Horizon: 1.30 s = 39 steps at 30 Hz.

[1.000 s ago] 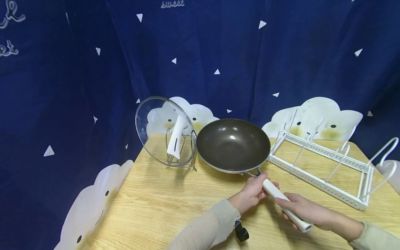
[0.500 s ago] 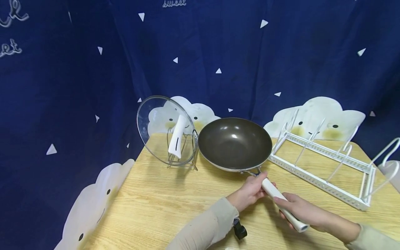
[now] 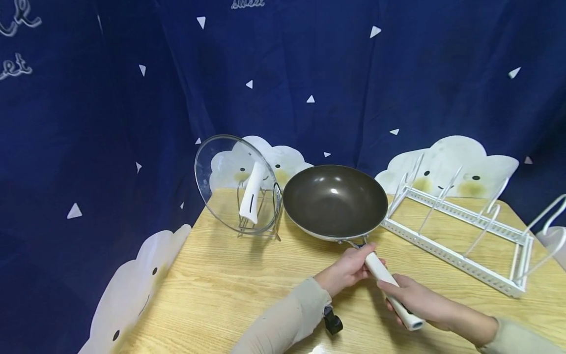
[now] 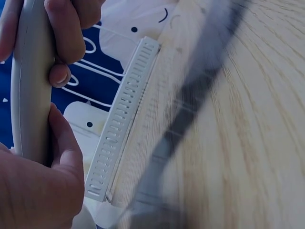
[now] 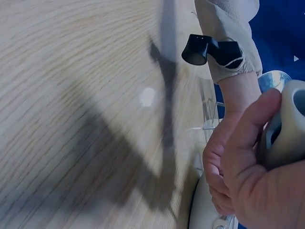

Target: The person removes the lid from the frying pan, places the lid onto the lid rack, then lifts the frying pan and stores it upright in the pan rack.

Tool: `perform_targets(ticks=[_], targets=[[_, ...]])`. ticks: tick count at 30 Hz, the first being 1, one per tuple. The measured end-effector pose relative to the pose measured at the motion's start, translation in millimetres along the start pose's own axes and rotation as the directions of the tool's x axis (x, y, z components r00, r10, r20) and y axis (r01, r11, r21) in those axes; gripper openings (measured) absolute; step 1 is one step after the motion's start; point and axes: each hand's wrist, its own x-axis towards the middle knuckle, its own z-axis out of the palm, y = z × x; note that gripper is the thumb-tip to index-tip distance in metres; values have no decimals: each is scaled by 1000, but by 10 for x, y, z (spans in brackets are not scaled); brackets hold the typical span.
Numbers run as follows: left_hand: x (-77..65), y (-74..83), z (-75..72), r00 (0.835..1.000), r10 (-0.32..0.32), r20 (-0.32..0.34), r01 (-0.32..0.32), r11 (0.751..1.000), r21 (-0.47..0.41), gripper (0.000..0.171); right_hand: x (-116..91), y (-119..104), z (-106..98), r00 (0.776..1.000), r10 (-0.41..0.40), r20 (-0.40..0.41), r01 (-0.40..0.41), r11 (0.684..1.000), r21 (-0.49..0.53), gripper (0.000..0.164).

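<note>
A wok (image 3: 334,201) with a dark brown inside and a long cream handle (image 3: 389,285) is in the middle of the head view. My left hand (image 3: 351,267) grips the handle close to the pan, thumb along its top. Farther down, near the handle's end, my right hand (image 3: 417,298) holds it too. In the left wrist view the pale handle (image 4: 32,86) runs between the curled fingers of both hands. The right wrist view has the hollow handle end (image 5: 290,119) inside my right hand, with the left hand (image 5: 219,162) behind it.
Left of the wok, a glass lid (image 3: 221,196) with a white grip stands tilted in a small wire rack (image 3: 276,223). To the right lies a white rack (image 3: 460,260) with upright wire dividers, its near corner close beside the wok. A blue curtain (image 3: 283,73) hangs behind the wooden table (image 3: 212,295).
Both hands have shifted slightly left with the handle, which points more nearly straight toward me. The pan has moved a little to the right and up in view. The grips stay the same.
</note>
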Motion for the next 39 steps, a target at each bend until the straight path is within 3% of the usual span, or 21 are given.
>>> perform_targets(ticks=[8,16,24,28,34,39], targets=[[-11,17,-58,999,-17,46,16,1000,12,26,11,-1,55,997,-8,73,2,997,76,33],[-2,0,-79,999,-15,43,16,999,-37,22,31,-4,103,997,-19,77,11,995,103,38],[-18,27,-169,994,-37,105,42,998,-42,22,72,0,163,997,-2,74,-7,993,118,41],[-34,35,-187,994,-35,102,41,998,-53,18,90,-6,199,997,5,75,-16,989,148,42],[-33,49,-193,996,-24,89,33,995,-98,35,130,-5,224,995,-8,102,-11,983,184,37],[-30,44,-222,995,-22,98,31,995,-94,33,139,-2,264,996,8,85,-25,978,209,38]])
